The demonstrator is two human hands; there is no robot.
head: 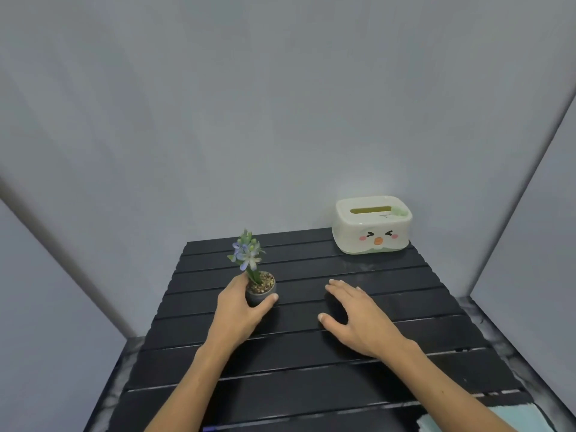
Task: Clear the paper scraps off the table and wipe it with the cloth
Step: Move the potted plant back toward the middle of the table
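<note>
Left hand (238, 310) is wrapping thumb & fingers round the small flower pot (261, 289), clamped on its sides w/ pot sitting upright on the black slatted table (280, 369), prob. gripping so it can shift out of the wiping path. Right hand (352, 316) is hovering open, fingers spread, nothing in it, over bare slats mid-table. Tissue box (371, 225) is sitting at far right corner. Cloth (517, 419), pale blue, is lying at near right edge. No paper scraps showing, so clearing looks done.
</note>
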